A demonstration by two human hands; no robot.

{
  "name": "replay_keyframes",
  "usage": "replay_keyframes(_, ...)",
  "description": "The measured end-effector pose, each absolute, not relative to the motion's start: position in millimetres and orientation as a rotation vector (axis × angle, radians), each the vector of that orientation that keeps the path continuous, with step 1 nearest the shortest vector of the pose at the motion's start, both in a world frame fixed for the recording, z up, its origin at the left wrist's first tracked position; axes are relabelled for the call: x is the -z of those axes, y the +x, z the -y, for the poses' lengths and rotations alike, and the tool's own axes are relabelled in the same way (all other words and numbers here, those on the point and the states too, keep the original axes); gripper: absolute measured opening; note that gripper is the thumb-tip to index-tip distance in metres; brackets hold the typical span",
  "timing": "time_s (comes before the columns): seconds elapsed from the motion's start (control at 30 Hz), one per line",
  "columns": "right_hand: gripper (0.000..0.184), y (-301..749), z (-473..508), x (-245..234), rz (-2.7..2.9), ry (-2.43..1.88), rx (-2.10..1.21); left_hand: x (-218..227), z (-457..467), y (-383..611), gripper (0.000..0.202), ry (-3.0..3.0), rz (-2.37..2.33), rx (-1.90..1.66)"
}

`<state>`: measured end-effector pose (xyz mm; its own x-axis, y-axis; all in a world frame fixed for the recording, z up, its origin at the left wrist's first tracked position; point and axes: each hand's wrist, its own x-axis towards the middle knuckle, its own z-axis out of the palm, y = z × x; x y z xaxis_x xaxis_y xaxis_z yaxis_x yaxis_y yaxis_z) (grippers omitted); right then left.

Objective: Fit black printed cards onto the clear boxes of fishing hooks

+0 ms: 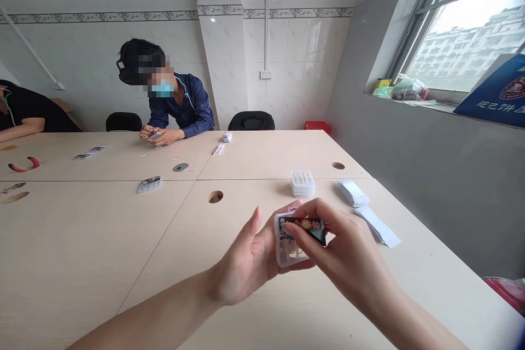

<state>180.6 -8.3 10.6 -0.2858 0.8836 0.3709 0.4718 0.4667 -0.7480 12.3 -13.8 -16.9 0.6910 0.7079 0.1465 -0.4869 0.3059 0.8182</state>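
My left hand [254,254] supports a small clear plastic case [283,257] from beneath, its thumb raised off to the side. Through the lid, small hook-like metal pieces show faintly. A black printed card [309,225] with red and white lettering lies against the upper part of the case. My right hand [336,240] pinches this card between thumb and fingers. Just beyond my hands stands a stack of similar clear cases [303,183]. Right of it lie two fanned piles of white cards [353,193].
Across the table [164,246] a person [178,104] in a dark blue shirt handles a small case. A finished-looking case [150,184] with a black card lies left. Round holes [215,197] pierce the tabletop. Another person's arm [24,123] rests far left.
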Motion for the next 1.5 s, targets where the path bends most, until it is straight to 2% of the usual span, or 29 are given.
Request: replay_keyframes(1.5,0.007,181.2,9.1,-10.2,1.897,-1.116,-0.697,20.3,12.6,11.2,0.071,0.932,-0.258,-0.784)
